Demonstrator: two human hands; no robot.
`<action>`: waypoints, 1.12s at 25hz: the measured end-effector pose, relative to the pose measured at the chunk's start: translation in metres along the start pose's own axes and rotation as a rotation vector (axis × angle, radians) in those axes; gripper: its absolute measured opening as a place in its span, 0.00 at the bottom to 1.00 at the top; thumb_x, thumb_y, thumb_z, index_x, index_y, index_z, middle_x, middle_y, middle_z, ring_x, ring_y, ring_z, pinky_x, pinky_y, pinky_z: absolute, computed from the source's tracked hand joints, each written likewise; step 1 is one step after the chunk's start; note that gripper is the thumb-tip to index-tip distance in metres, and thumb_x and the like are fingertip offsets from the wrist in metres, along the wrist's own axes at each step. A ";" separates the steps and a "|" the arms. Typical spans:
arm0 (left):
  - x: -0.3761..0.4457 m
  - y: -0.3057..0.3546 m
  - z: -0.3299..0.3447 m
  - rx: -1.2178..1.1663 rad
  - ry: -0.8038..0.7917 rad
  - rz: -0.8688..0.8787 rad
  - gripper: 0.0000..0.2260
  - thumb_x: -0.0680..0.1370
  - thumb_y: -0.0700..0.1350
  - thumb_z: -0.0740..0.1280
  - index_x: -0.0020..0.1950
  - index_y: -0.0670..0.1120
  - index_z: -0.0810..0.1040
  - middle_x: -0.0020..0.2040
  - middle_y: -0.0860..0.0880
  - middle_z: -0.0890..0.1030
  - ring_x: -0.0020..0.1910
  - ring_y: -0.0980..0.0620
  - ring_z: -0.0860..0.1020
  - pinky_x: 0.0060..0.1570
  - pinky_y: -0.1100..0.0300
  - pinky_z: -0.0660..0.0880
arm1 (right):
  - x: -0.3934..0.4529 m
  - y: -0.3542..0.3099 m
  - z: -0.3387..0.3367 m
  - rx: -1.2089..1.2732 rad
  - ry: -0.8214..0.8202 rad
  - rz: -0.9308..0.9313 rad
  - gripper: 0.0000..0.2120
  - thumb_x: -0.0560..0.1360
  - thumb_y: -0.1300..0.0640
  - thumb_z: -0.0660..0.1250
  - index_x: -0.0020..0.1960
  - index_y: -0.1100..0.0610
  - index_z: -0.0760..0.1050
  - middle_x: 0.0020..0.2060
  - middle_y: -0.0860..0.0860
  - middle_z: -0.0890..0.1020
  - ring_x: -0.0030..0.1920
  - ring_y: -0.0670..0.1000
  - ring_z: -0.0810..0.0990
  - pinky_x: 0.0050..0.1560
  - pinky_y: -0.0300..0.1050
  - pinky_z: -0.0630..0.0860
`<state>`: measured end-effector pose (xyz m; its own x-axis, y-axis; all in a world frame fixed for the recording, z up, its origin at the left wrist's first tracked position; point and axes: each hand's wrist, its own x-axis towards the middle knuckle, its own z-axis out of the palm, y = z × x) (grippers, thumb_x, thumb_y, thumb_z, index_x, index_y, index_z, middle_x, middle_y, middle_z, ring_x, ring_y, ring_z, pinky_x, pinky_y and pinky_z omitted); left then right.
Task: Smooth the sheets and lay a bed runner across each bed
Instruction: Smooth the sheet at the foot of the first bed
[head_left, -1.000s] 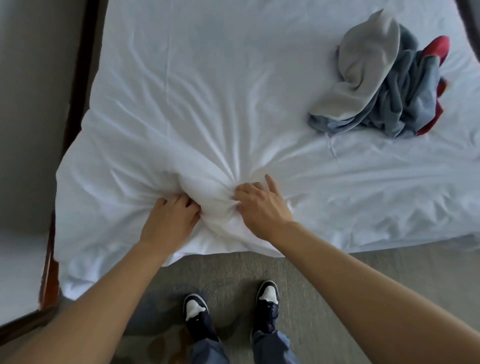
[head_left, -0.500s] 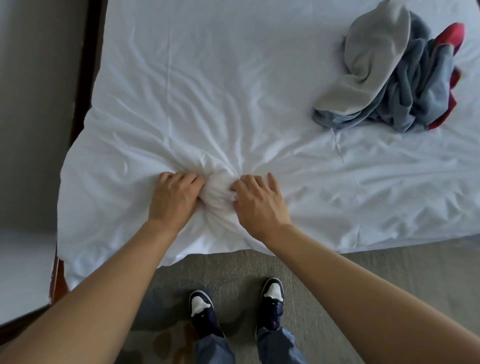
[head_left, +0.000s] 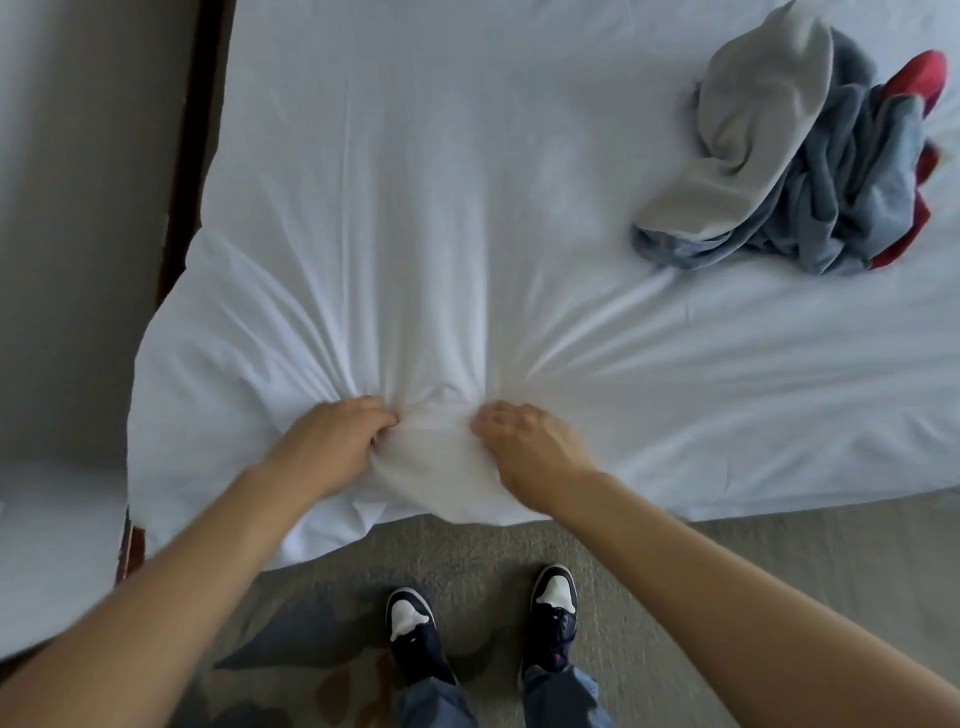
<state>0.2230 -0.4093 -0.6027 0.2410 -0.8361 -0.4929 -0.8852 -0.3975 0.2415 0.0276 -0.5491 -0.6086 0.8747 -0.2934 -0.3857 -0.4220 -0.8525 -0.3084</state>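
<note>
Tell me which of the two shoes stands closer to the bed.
The right shoe stands closer: its white toe lies nearer the hanging sheet edge, while the left shoe sits further back on the carpet.

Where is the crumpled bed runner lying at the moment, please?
In the head view, the bed runner lies bunched on the white sheet, upper right, beyond the right hand.

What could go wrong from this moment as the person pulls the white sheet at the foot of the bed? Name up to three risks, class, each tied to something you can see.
1. Both hands, left hand and right hand, bunch the sheet at one spot, so creases fan out; pulling harder may deepen them.
2. The crumpled bed runner lies on the sheet and may be dragged along.
3. The sheet's left corner overhangs loosely and could end up uneven.
</note>
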 end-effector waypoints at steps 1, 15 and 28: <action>0.000 0.004 0.013 -0.036 0.073 -0.002 0.15 0.77 0.39 0.59 0.60 0.49 0.79 0.56 0.53 0.79 0.56 0.48 0.78 0.50 0.53 0.75 | -0.002 0.002 0.010 0.038 0.016 -0.016 0.19 0.78 0.60 0.61 0.68 0.53 0.74 0.67 0.52 0.77 0.67 0.55 0.74 0.66 0.49 0.68; -0.016 -0.016 -0.002 -0.220 0.228 0.000 0.21 0.76 0.37 0.62 0.63 0.55 0.81 0.52 0.49 0.85 0.50 0.47 0.81 0.51 0.53 0.77 | -0.020 0.044 0.013 0.088 0.461 0.129 0.09 0.75 0.54 0.59 0.41 0.56 0.73 0.31 0.51 0.78 0.32 0.59 0.76 0.29 0.46 0.64; -0.084 -0.070 0.084 0.176 0.552 -0.207 0.17 0.72 0.49 0.75 0.58 0.46 0.82 0.65 0.42 0.77 0.68 0.38 0.71 0.73 0.32 0.50 | -0.009 -0.019 0.065 -0.039 0.335 -0.086 0.15 0.69 0.59 0.74 0.55 0.56 0.78 0.65 0.57 0.76 0.69 0.59 0.72 0.72 0.67 0.61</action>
<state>0.2313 -0.2799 -0.6486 0.5435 -0.8394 0.0027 -0.8392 -0.5433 0.0221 0.0118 -0.5021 -0.6558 0.9391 -0.3399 -0.0508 -0.3395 -0.8943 -0.2914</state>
